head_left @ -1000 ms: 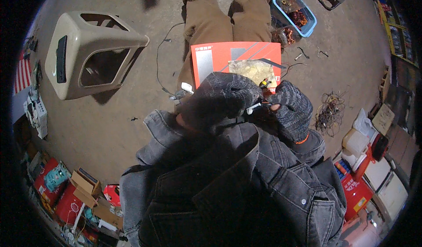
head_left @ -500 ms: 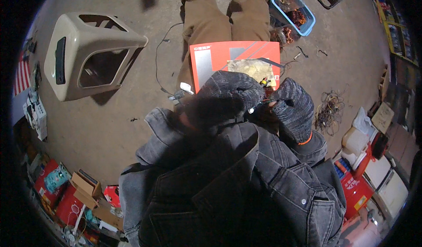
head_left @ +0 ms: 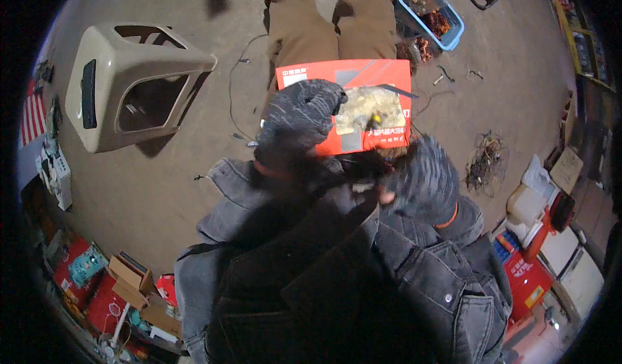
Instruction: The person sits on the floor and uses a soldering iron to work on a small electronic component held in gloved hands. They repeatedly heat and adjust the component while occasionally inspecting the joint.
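Note:
A flat red-orange printed box or board lies across my lap, over brown trousers. On it rests a stained yellowish piece, with a small yellow-and-dark part near its lower edge. My left hand, in a dark grey knit glove, is over the board's left side with fingers curled; anything inside them is hidden. My right hand, gloved alike with an orange cuff edge, is close to my jacket, below the board's right corner. Motion smears it, and a bare fingertip shows. A small pale thing beside it is too blurred to name.
A beige plastic stool lies tipped at the left. Beyond my right knee is a blue-rimmed bin holding copper-coloured scrap. Tangled wires lie on the floor at right. Cardboard boxes and red containers crowd the lower sides.
My hands were together at the board's lower right. The left has moved left and up over the board; the right has dropped toward my jacket. More of the yellowish piece shows.

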### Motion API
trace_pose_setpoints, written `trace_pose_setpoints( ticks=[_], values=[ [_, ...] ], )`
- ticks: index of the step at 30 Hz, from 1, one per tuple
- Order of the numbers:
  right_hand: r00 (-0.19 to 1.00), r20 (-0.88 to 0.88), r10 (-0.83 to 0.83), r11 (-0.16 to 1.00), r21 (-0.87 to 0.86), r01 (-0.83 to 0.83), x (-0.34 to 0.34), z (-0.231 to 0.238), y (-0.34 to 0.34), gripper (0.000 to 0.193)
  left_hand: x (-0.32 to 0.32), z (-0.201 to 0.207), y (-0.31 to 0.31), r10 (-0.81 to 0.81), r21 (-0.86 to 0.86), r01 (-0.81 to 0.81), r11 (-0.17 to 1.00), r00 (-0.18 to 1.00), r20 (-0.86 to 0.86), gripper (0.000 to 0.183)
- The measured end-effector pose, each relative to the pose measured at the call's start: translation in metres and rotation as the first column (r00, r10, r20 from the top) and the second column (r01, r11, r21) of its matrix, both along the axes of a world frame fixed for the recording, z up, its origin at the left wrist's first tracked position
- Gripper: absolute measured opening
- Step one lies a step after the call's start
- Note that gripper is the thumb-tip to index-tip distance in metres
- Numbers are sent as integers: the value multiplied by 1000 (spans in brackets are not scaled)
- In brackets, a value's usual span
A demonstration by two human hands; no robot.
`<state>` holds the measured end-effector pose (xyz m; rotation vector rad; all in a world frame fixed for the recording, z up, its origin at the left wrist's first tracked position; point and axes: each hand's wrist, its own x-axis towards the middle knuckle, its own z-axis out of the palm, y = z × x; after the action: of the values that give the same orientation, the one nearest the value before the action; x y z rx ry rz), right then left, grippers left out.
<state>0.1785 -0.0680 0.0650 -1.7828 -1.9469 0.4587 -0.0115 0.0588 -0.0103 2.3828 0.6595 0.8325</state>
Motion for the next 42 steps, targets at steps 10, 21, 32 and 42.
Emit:
trace_pose_setpoints(
  ticks=[10,21,32,42],
  values=[
    [900,-380,-213,967,-213,139,19,0,2,16,-18,26,-8,-24,-90,25,996,1000,11,24],
    [847,-378,-374,909,-329,255,11,-1,7,18,-38,32,-6,66,-98,-66,993,998,-7,25],
    [755,-514,-408,897,-380,226,14,-7,9,14,-133,-20,-2,668,17,-713,701,648,-366,21],
    [776,-469,-422,890,-376,258,11,-6,10,29,-145,-26,-10,615,-682,-558,473,763,-198,16]
  ],
)
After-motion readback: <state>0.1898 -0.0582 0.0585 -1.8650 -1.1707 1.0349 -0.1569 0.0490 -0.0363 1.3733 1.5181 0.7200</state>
